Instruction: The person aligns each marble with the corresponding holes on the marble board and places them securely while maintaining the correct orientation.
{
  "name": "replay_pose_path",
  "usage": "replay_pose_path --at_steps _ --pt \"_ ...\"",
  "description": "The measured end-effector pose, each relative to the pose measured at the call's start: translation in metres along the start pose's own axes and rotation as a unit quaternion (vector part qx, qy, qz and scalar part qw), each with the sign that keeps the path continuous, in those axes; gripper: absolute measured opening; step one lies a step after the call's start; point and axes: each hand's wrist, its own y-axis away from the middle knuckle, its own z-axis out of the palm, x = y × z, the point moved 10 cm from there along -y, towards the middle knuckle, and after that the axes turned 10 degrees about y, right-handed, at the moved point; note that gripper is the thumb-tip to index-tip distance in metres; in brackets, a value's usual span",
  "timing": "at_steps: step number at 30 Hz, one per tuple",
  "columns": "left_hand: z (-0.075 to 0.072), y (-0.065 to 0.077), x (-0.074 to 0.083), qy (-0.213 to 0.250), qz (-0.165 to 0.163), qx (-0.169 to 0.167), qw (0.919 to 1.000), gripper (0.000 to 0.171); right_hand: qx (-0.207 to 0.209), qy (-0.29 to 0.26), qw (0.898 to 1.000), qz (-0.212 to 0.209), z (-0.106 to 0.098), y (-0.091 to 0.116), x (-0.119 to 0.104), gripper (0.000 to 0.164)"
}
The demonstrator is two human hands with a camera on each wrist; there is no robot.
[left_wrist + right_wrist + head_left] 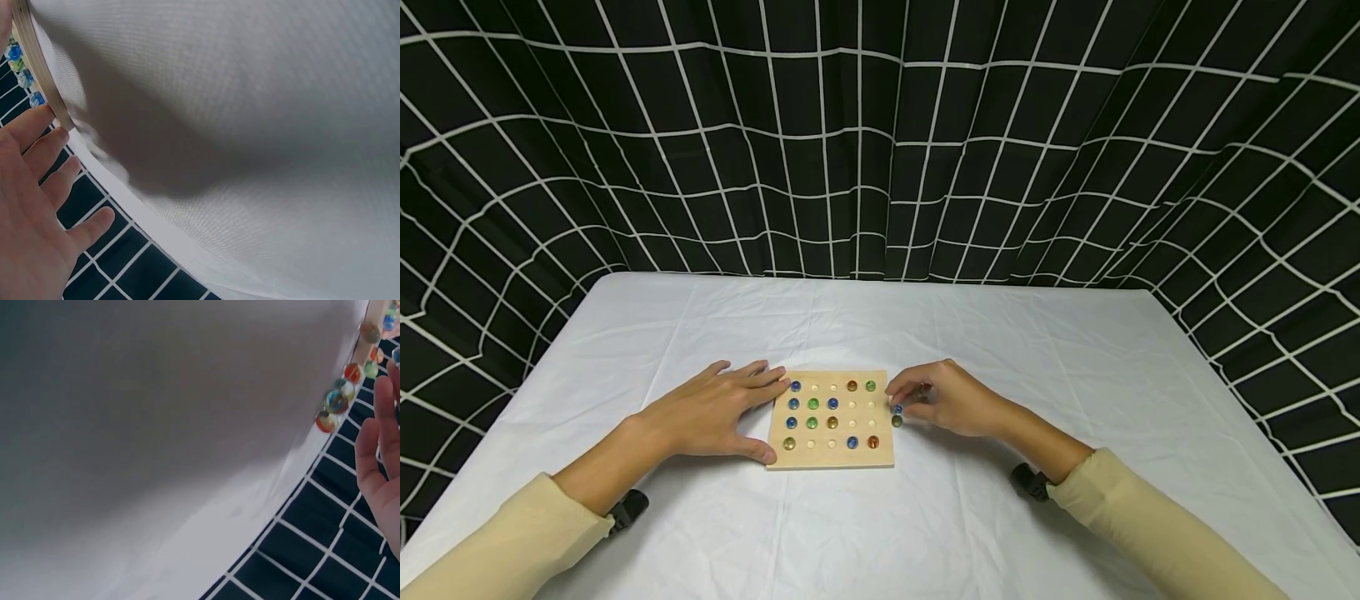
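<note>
A light wooden board [822, 458] with rows of round hollows lies on the white cloth, holding several blue, green, amber and red glass marbles. My left hand [722, 412] spreads along its left side, thumb at the near corner and fingertips at the upper left; the left wrist view shows fingers touching the board's edge [40, 62]. Just off the board's right edge, my right hand [955, 400] pinches a blue marble [898, 409] between thumb and fingers. An amber marble [897, 422] lies beside it. Other loose marbles [336, 401] are partly hidden behind this hand in the head view.
White cloth [865, 533] with shallow creases covers the table. A black curtain with a white grid [880, 150] hangs behind and at the sides. Dark wrist devices show under both sleeves.
</note>
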Motion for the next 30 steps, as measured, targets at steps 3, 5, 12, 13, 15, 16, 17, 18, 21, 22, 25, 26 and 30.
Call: replay_pose_path --at_steps 3,5,12,13,15,16,17,18,21,22,25,26,30 --pt "0.0 0.0 0.0 0.0 -0.001 -0.001 1.0 0.111 -0.001 -0.011 1.0 -0.006 0.004 -0.004 -0.003 0.025" --pt "0.0 0.0 0.0 0.001 -0.002 -0.002 1.0 0.111 -0.002 -0.014 1.0 -0.008 0.007 -0.007 -0.005 0.025" --pt "-0.001 0.0 0.0 0.003 -0.004 -0.003 1.0 0.11 -0.013 -0.008 1.0 -0.01 0.014 -0.013 -0.011 0.023" --pt "-0.001 0.0 0.0 0.003 -0.004 -0.003 1.0 0.11 -0.016 -0.008 1.0 -0.009 0.015 -0.014 -0.011 0.023" --pt "-0.001 0.0 0.0 0.001 -0.004 -0.003 1.0 0.11 -0.022 -0.007 1.0 -0.007 0.017 -0.015 -0.012 0.022" --pt "-0.001 0.0 0.0 0.0 -0.003 -0.003 1.0 0.11 -0.025 -0.007 1.0 -0.005 0.019 -0.016 -0.013 0.023" --pt "0.0 0.0 0.0 -0.001 -0.003 -0.003 1.0 0.111 -0.028 -0.005 1.0 -0.003 0.02 -0.016 -0.013 0.023" --pt "0.0 0.0 0.001 -0.002 -0.003 -0.004 1.0 0.111 -0.031 -0.003 1.0 -0.003 0.021 -0.017 -0.014 0.023" --pt "0.0 0.0 0.001 -0.005 -0.003 -0.006 1.0 0.111 -0.035 0.01 0.999 -0.009 0.023 -0.018 -0.016 0.024" --pt "0.0 0.001 0.001 -0.005 -0.003 -0.006 1.0 0.111 -0.036 0.016 0.999 -0.011 0.024 -0.018 -0.017 0.024" --pt "0.0 0.001 0.001 -0.008 -0.002 -0.006 0.9999 0.11 -0.038 0.033 0.999 -0.017 0.026 -0.019 -0.019 0.025" --pt "0.0 0.001 0.001 -0.008 -0.002 -0.006 0.9999 0.11 -0.039 0.039 0.998 -0.017 0.026 -0.02 -0.019 0.025" --pt "0.001 0.001 0.0 -0.008 -0.004 -0.007 0.9999 0.111 -0.038 0.054 0.998 -0.021 0.027 -0.02 -0.021 0.025"
